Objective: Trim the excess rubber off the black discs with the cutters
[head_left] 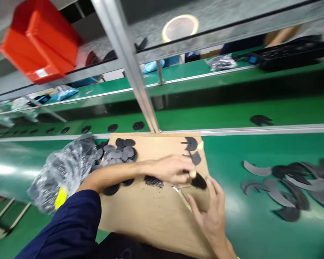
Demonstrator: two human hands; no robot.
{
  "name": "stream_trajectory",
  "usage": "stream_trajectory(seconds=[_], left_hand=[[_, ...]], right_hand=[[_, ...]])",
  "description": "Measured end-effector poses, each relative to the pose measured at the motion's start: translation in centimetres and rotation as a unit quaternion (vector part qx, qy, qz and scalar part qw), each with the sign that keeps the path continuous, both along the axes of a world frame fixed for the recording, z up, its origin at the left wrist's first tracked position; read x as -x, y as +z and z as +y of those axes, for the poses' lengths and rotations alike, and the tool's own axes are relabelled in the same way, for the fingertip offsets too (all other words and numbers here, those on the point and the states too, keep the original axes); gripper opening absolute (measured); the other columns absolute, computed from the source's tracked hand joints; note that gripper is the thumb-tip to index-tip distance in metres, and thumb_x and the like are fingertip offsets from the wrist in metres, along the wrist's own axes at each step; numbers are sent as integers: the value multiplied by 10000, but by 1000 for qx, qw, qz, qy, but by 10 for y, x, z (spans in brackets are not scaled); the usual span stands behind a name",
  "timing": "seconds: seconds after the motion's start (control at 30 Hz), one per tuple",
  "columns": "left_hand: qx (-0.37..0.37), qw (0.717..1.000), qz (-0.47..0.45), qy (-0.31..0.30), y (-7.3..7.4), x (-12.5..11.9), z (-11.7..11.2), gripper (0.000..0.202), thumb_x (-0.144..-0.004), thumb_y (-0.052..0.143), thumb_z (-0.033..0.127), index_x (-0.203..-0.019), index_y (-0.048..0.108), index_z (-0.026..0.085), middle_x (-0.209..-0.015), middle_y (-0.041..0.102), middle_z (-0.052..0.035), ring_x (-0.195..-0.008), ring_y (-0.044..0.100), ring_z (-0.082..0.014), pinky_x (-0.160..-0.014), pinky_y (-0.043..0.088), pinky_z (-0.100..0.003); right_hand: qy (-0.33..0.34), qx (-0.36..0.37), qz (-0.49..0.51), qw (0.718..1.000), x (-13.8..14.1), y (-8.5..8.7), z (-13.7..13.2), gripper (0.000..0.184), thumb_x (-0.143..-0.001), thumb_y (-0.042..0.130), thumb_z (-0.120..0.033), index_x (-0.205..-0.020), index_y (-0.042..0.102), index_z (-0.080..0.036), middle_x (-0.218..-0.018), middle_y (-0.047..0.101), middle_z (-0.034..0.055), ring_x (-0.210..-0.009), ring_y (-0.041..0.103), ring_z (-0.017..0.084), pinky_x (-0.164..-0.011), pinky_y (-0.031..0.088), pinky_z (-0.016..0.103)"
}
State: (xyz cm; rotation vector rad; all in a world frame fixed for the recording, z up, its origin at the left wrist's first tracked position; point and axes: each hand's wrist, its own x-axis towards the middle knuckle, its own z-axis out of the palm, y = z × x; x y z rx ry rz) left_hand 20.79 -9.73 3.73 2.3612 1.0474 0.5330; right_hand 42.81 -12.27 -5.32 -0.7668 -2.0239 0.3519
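My left hand (174, 169) reaches across the cardboard sheet (151, 216) with its fingers curled in. A small pale yellow bit (192, 174) shows at its fingertips; what it grips is partly hidden. Just beyond the fingertips is a dark flat piece (199, 181), between my two hands. My right hand (212, 212) has thumb and fingers apart, its fingertips at that piece's right edge. A thin pale strip (185, 199) lies between the hands. Under my left wrist sits a pile of tiny black bits (153, 181). Two notched black pieces (191, 144) lie at the sheet's upper right.
Black oval discs (121, 153) are heaped on the sheet's left, beside a clear plastic bag (67, 172). Curved grey-black pieces (288, 183) lie at right. Behind, several discs (138, 125) rest on a green belt. A metal post (135, 68) and shelf carry a red bin (43, 43).
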Motion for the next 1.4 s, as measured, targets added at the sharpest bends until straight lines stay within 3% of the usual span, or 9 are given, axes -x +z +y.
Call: stream_trajectory(seconds=[0.17, 0.33, 0.47, 0.6, 0.7, 0.83, 0.97, 1.17, 1.4], left_hand=[[49, 999, 16, 6, -10, 44, -70, 288, -964, 651, 234, -1245, 609, 185, -1094, 705, -102, -990, 686, -184, -860, 547, -245], [16, 934, 211, 288, -9, 156, -77, 187, -938, 572, 90, -1071, 684, 161, -1094, 721, -108, -1077, 674, -235, -980, 518, -357], [28, 920, 227, 320, -19, 207, -76, 283, -778, 719, 35, -1030, 696, 163, -1136, 720, -108, -1108, 664, -272, -987, 507, -384], [34, 917, 218, 331, -28, 219, -80, 232, -773, 742, 72, -976, 681, 166, -1002, 719, -75, -1006, 679, -251, -899, 508, -341], [33, 916, 205, 342, -24, 225, -86, 159, -784, 721, 75, -897, 656, 166, -912, 697, -53, -926, 672, -229, -833, 496, -311], [19, 919, 172, 355, -6, 219, -102, 60, -869, 641, 133, -848, 600, 171, -849, 656, -32, -832, 637, -189, -753, 479, -274], [-17, 925, 10, 380, 2, 168, -123, 115, -972, 555, 284, -909, 555, 188, -766, 596, 11, -683, 572, -131, -648, 458, -227], [-3, 913, -170, 370, -23, 75, -140, 192, -994, 548, 334, -867, 525, 193, -666, 515, 47, -553, 479, -80, -547, 399, -183], [-24, 886, -220, 408, -34, 61, -145, 219, -986, 587, 339, -835, 545, 188, -663, 488, 52, -568, 461, -72, -567, 408, -176]], right_hand=[[215, 88, -38, 972, 14, 1, -3, 390, -1015, 436, -149, -1373, 558, -243, -1100, 729, 111, -952, 743, 254, -791, 631, 344], [137, 282, -21, 949, 23, 9, -15, 290, -1019, 553, -402, -1247, 590, -226, -1061, 735, 93, -848, 735, 230, -730, 622, 307], [124, 405, 2, 906, 34, 22, -18, 379, -977, 574, -558, -1161, 581, -226, -1058, 710, 85, -923, 713, 238, -662, 602, 284], [141, 521, 14, 842, 43, 30, -22, 488, -924, 625, -654, -1120, 566, -210, -665, 626, -6, -528, 595, 188, -467, 494, 296], [134, 550, 34, 824, 46, 32, -23, 537, -901, 656, -675, -1128, 578, -194, -599, 596, -22, -478, 547, 172, -474, 477, 306], [144, 568, 60, 808, 52, 34, -21, 549, -888, 690, -659, -1162, 602, -192, -687, 659, 5, -542, 602, 179, -542, 525, 316], [163, 579, 74, 795, 68, 38, -23, 517, -869, 722, -645, -1114, 639, -198, -742, 684, 20, -597, 642, 187, -556, 541, 307], [204, 587, 97, 778, 91, 45, -28, 465, -830, 777, -611, -1039, 696, -203, -897, 698, 26, -814, 654, 195, -700, 560, 294], [198, 590, 72, 780, 89, 50, -29, 453, -841, 762, -614, -991, 693, -192, -862, 667, 24, -796, 613, 192, -711, 531, 295]])
